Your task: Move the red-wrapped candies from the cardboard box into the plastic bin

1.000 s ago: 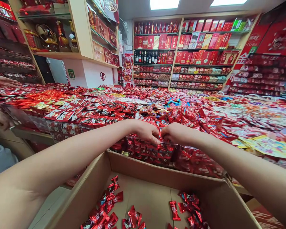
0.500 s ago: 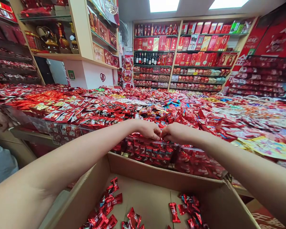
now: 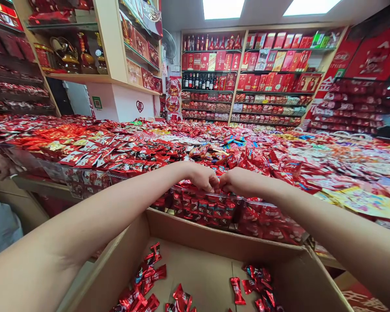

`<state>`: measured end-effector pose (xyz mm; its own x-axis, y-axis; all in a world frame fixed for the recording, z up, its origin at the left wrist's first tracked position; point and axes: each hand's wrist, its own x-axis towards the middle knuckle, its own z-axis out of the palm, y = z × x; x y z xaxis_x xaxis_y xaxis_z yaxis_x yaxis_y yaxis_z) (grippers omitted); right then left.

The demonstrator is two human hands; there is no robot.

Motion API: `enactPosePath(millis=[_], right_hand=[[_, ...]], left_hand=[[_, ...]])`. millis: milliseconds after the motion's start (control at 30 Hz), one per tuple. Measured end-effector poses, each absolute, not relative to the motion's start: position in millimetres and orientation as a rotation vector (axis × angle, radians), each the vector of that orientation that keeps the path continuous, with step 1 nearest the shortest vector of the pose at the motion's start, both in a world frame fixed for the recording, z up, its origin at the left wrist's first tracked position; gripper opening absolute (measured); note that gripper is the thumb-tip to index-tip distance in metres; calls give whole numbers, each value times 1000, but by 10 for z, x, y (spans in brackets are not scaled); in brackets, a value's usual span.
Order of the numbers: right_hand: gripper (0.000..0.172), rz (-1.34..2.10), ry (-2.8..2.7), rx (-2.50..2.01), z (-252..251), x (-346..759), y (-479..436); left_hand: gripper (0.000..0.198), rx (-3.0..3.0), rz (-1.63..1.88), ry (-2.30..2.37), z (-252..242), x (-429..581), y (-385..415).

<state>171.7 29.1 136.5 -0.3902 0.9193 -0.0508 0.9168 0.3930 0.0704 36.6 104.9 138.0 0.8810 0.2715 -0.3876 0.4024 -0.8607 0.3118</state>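
Observation:
My left hand (image 3: 205, 178) and my right hand (image 3: 238, 180) meet at the front edge of a clear plastic bin (image 3: 208, 195), fingertips almost touching. Fingers are curled on both; whatever they pinch, if anything, is hidden. Red wrapped candies (image 3: 203, 208) show in rows through the bin's front wall, just below the hands. Under my forearms stands a cardboard box (image 3: 201, 236). Loose red candies (image 3: 141, 281) lie along its left side, and more candies (image 3: 261, 281) lie at its right.
A wide display of wrapped sweets (image 3: 117, 147) spreads beyond the bin's edge. Bottles and red gift boxes fill the back shelves (image 3: 211, 69). Another person's hand (image 3: 0, 162) rests at the far left, near the display edge. A wooden cabinet (image 3: 105, 47) overhangs the left.
My hands stay at the bin's edge with only a slight shift of the fingers. The other person's hand has moved a little. The view has barely shifted.

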Motion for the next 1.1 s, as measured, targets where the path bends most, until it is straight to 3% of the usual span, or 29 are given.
enactPosePath(millis=[433,667,767,833,900,1000,1100], right_hand=[[28,105,2473,1802,1402,1714,215],[21,303,2733,1957,1566,1833,-126],[17,-109,2826,1923,1344,1864,-454],[17,-625,2707,1779,938,1853,-629],[17,-943,2534,1634,358,1819,-761],[47,-916,2206,1614,-552,1738,-928],[66,-1028,2106,1652,-1123,1644,-1054]], left_hand=[[23,2859,-178,578,1479,308,953],[21,3020,476,478,1508,44,635],[23,2962,722,312,1284,-169,313],[22,3000,542,211,1029,-263,108],[17,3079,77,177,742,-309,-48],[12,3030,-565,282,379,-329,-169],[19,2941,-664,347,200,-357,-192]])
